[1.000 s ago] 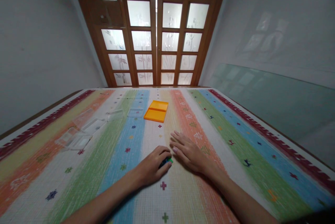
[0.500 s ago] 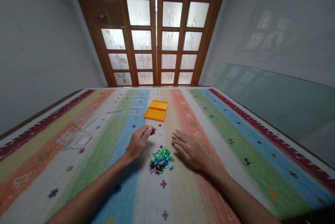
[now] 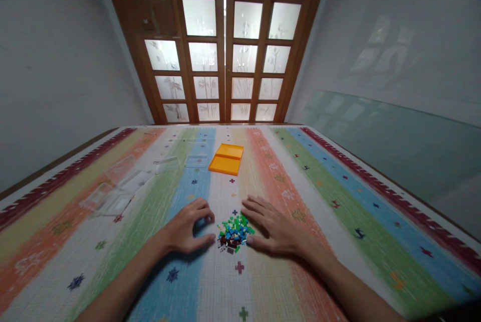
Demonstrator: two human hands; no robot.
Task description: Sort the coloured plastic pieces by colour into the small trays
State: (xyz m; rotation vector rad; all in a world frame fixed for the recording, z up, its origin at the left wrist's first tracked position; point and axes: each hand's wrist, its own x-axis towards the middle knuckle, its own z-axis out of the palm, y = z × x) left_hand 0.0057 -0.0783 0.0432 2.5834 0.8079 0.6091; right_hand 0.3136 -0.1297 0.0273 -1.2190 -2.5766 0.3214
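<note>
A small heap of tiny building bricks [image 3: 236,232] in green, blue, brown, pale and grey lies on the striped tablecloth [image 3: 221,287]. On its left side, my left hand [image 3: 190,226] curves with thumb and fingers apart and holds nothing. My right hand [image 3: 272,226] lies low on the other side, palm down, its fingers stretched out and its thumb apart. The right thumb and fingertips reach the heap's right edge; whether they touch bricks is hard to tell. The left thumb tip is just beside the heap's left edge.
Beyond the hands lies an open orange case [image 3: 226,159] with a shallow tray. Several clear plastic boxes stand to the left, among them a clear container [image 3: 110,201] and a clear lid [image 3: 196,160]. A wooden door with glass panes [image 3: 225,56] is behind the table.
My left hand has come down and nearer, from a closed pose above the heap to an open curve beside it. My right hand has moved in against the heap, thumb spread.
</note>
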